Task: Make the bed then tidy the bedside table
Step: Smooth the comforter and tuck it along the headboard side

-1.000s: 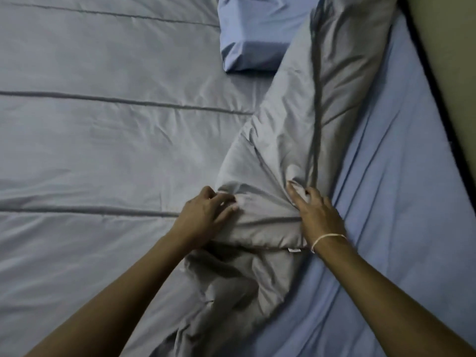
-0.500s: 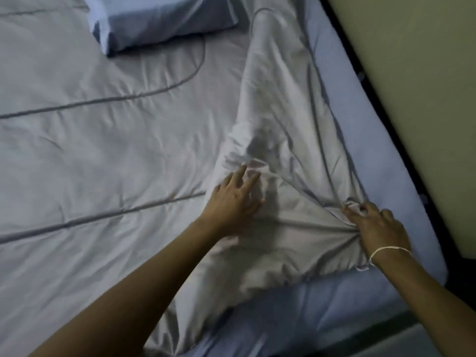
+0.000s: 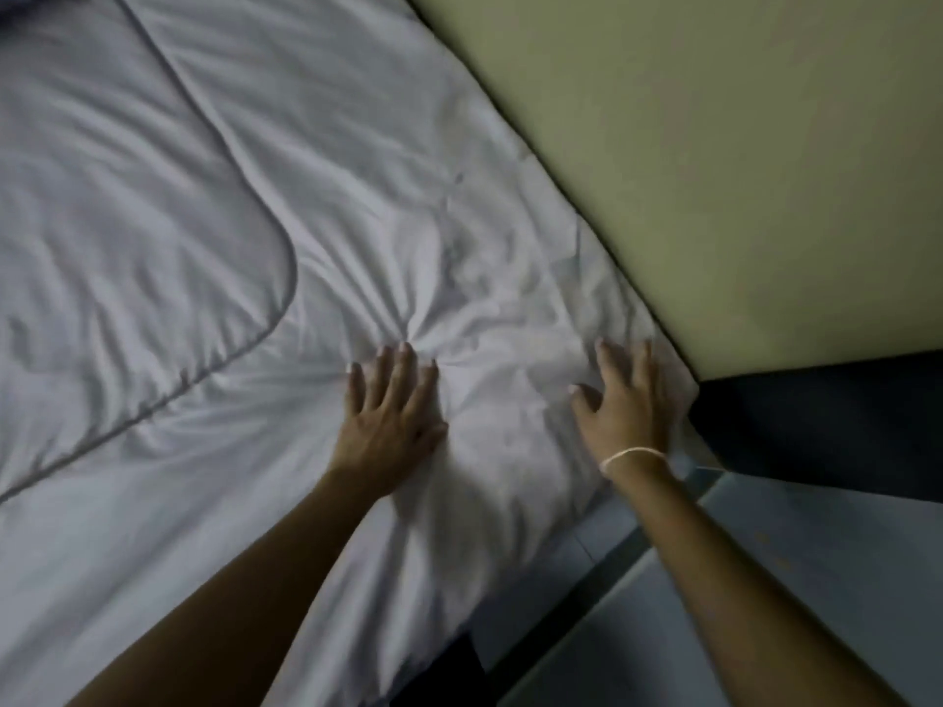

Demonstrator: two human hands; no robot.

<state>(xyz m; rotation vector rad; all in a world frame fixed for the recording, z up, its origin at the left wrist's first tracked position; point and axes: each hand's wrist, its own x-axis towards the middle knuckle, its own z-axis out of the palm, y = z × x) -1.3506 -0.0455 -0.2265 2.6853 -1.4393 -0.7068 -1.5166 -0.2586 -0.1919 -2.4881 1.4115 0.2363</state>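
Note:
A pale grey quilt (image 3: 214, 206) with stitched seam lines covers the bed and reaches its right edge by the wall. My left hand (image 3: 390, 408) lies flat on the quilt, fingers spread, with creases fanning out from the fingertips. My right hand (image 3: 625, 400), with a thin white band on its wrist, presses flat on the quilt's corner (image 3: 673, 369) at the bed's right edge, fingers apart. Neither hand holds anything. The bedside table is out of view.
An olive-green wall (image 3: 714, 145) runs along the right side of the bed. A dark gap (image 3: 816, 426) lies beyond the quilt's corner. Below it is a blue-grey floor (image 3: 765, 579). A dark bed edge (image 3: 439, 676) shows at the bottom.
The bunched quilt has been pulled out to the right edge and now lies spread over the blue sheet. Both hands let go of the folds and rest flat. The view swung right, leaving the pillow behind.

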